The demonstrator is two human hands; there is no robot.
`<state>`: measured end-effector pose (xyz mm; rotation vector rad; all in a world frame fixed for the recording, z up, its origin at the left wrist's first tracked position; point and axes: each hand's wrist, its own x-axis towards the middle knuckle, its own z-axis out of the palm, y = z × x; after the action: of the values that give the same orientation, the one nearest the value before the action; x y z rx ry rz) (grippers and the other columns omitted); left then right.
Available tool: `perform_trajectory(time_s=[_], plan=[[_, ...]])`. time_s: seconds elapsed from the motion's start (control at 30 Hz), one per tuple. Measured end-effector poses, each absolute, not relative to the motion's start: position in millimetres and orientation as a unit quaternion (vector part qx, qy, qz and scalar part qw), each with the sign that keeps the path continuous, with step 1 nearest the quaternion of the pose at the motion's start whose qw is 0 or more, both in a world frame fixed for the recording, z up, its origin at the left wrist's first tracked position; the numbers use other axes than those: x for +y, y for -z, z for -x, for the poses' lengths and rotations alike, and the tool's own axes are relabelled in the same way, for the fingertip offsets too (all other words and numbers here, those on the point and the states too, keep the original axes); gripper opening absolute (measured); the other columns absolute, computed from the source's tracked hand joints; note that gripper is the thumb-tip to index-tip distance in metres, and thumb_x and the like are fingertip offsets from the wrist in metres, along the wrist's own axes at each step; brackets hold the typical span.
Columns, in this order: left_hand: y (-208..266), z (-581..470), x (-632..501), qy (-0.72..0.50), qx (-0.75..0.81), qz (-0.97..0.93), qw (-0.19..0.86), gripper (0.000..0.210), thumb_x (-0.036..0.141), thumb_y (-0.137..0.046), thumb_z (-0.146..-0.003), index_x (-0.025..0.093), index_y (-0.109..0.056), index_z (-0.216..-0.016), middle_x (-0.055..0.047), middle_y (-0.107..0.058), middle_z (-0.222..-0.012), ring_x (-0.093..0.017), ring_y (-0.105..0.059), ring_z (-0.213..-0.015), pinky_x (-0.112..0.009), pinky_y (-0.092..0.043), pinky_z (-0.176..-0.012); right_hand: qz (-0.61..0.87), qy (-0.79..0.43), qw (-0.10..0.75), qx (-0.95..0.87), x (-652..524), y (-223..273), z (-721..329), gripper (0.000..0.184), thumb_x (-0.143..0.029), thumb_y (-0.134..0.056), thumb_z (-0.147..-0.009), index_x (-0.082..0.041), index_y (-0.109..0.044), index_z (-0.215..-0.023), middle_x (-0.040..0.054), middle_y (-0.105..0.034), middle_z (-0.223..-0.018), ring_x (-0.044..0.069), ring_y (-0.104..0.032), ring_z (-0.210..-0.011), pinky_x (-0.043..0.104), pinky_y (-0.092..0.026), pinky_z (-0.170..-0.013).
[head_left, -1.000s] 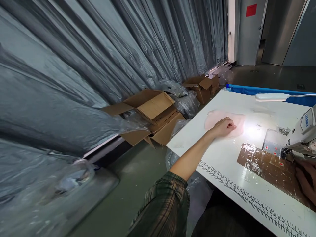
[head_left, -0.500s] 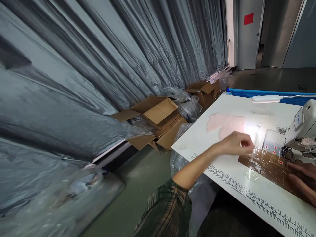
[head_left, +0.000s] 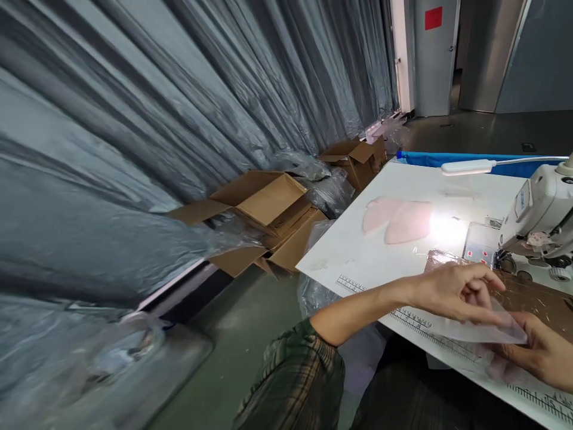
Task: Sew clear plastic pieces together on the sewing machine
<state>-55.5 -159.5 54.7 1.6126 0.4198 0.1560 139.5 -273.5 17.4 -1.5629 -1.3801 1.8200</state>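
My left hand [head_left: 456,292] is over the table's front edge, thumb stretched out and the other fingers curled, with a sheer whitish fabric piece [head_left: 470,332] at its thumb and fingers. The same piece is pinched at its right end by my right hand [head_left: 539,349], low at the right. Part of the fabric hangs beneath both hands, over the printed ruler. Behind them a brown board [head_left: 537,298] under shiny clear film lies before the sewing machine [head_left: 537,203]. Pale pink fabric pieces [head_left: 407,222] rest flat on the white table [head_left: 331,251].
A lamp [head_left: 468,167] on a bendable neck lights the table near the machine. Open cardboard boxes [head_left: 273,203] and clear plastic bags [head_left: 331,188] stand on the floor left of the table, along a grey curtain [head_left: 250,77]. A blue cloth edge [head_left: 421,157] borders the table's far side.
My left hand has come down and right from above the board to the fabric. My right hand has left the board and now holds the sheer piece nearer the front edge. The view shifted slightly.
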Motion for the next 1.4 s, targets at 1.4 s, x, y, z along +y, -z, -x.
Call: perform_trajectory(time_s=[1.4], plan=[[-23.5, 55.6, -135.4, -0.097, 0.325, -0.783, 0.522, 0.05, 0.025, -0.065, -0.085, 0.008, -0.054, -0.131, -0.001, -0.07, -0.077, -0.011, -0.065, -0.063, -0.026, -0.052, -0.065, 0.546, -0.103, 0.214, -0.804, -236.1, -3.7, -178.3, 0.039, -0.037, -0.044, -0.099, -0.022, -0.072, -0.122, 0.0128, -0.069, -0.111, 0.024, -0.068, -0.097, 0.039, -0.06, -0.084]])
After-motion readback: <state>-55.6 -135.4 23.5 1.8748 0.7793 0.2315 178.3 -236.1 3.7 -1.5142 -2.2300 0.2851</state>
